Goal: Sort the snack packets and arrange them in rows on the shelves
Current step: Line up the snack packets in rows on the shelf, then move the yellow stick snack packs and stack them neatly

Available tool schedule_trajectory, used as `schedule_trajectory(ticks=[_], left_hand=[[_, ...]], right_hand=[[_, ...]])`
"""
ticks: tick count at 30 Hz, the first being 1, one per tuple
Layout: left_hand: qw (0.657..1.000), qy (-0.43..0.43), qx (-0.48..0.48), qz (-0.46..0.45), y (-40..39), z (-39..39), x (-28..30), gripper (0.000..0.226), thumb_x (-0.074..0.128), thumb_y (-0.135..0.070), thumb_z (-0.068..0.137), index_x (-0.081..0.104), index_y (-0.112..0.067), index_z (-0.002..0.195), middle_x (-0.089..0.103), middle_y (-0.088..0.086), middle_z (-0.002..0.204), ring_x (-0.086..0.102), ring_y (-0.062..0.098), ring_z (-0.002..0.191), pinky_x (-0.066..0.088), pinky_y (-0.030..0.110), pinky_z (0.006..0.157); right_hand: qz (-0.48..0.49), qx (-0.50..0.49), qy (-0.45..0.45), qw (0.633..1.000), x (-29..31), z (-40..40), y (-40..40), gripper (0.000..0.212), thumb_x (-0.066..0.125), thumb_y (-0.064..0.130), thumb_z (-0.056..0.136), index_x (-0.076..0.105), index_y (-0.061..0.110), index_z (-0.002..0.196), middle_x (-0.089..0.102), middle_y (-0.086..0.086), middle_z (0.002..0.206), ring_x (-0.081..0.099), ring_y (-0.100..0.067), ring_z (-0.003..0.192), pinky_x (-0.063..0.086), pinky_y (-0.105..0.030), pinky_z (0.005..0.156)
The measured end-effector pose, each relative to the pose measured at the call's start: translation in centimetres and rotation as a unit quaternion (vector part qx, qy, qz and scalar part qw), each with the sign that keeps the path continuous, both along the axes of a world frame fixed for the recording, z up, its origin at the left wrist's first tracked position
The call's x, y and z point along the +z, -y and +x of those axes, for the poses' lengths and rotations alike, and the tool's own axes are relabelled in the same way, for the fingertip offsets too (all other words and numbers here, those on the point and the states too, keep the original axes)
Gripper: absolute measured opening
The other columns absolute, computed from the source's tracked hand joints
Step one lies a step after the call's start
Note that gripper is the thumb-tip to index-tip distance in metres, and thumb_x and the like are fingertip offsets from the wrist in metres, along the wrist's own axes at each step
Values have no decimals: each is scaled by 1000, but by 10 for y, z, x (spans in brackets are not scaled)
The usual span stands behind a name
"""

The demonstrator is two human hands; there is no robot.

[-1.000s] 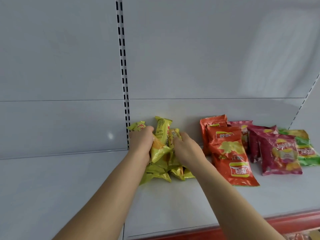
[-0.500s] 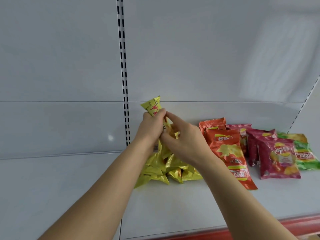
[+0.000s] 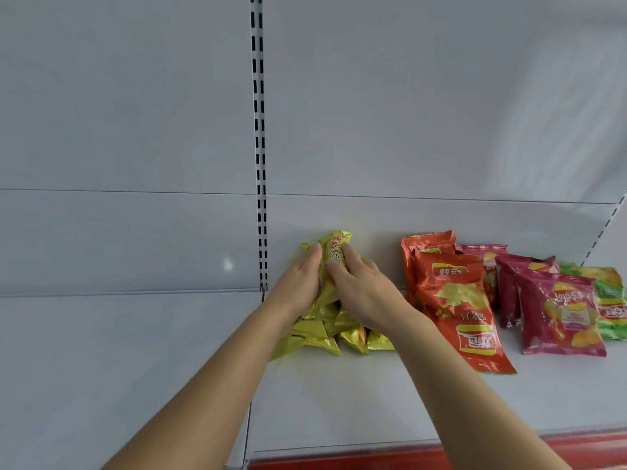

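You've got a heap of shiny yellow foil snack packets [image 3: 322, 330] at shelf back; orange-red crisp bags [image 3: 454, 300], magenta bags [image 3: 556, 310], one green bag [image 3: 610, 300] overlapping to its right.

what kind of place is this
Most likely a shop aisle, or a mock-up of one. White metal shelf with a slotted upright in the back panel, a red price strip along its front edge, and snack packets grouped by colour.

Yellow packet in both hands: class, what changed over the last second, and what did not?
Both hands lifted one yellow packet from the yellow pile, then lowered it back on top, left hand and right hand still holding it. The orange packets, magenta packets and green packets stayed put.
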State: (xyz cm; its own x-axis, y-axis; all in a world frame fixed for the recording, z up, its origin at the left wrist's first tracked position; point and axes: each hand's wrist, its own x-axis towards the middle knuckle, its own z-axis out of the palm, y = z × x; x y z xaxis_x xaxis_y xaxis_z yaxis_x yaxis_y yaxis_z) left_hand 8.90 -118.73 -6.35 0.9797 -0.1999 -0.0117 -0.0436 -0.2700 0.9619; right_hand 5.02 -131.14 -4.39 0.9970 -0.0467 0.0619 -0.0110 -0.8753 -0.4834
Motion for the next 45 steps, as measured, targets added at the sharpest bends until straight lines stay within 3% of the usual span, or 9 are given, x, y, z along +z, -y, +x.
schedule_trajectory(ticks=[4,8,11,14,17,21,25,33,45], left_hand=[[1000,-11,1,-24,0,3,-4,92,30,-90,73,53,-41,147,53,-5,153,49,17,142,37,47,120],[999,42,9,0,-1,-4,3,35,34,-59,105,60,-41,120,63,-10,121,63,12,110,48,32,103],[989,129,34,66,-6,-8,8,34,34,-40,112,62,-27,127,56,-11,116,49,5,103,35,21,73],[968,195,70,141,-16,-8,3,44,38,-43,110,62,-14,134,62,2,136,55,16,125,41,25,97],[952,209,100,197,-31,-15,-1,59,38,-51,108,50,-11,150,49,8,155,40,25,146,33,41,120],[926,231,129,270,-59,-35,4,83,24,-65,92,42,-14,155,36,12,163,26,28,154,25,48,123],[902,251,156,315,-103,-58,9,69,33,-58,104,35,-17,159,25,13,168,18,30,157,19,47,125],[871,225,197,391,-246,-127,6,70,30,-58,105,17,-23,164,11,7,173,4,28,160,10,50,128],[836,170,312,418,-459,-178,-24,68,38,-54,105,26,-20,162,22,10,170,14,31,158,16,50,127]], right_hand=[[6,12,-6,1000,0,-2,0,33,27,29,106,36,21,137,4,-12,167,18,-48,144,25,-61,114],[87,-2,0,996,4,-10,5,49,29,49,104,29,38,151,16,-3,166,17,-33,150,20,-49,119],[85,-23,39,995,3,-11,10,69,32,64,97,17,36,158,21,-6,164,15,-27,152,19,-51,121],[14,-15,76,997,3,-15,9,66,32,60,99,18,34,158,19,-7,165,10,-26,152,18,-53,121],[-38,-14,108,993,6,-22,-1,63,32,58,100,22,32,156,19,-7,164,10,-27,152,17,-51,119],[-91,-10,138,986,8,-35,-27,66,30,61,99,24,28,155,19,-7,164,8,-28,153,17,-51,120],[-118,-5,149,982,13,-51,-68,69,29,63,98,20,29,157,15,-8,166,3,-29,154,13,-51,123],[-136,62,130,980,9,-98,-203,70,25,63,100,15,27,159,12,-7,167,0,-28,154,10,-47,122],[-136,214,128,959,-14,-103,-420,70,27,64,100,21,26,158,15,-8,166,3,-29,154,12,-48,124]])
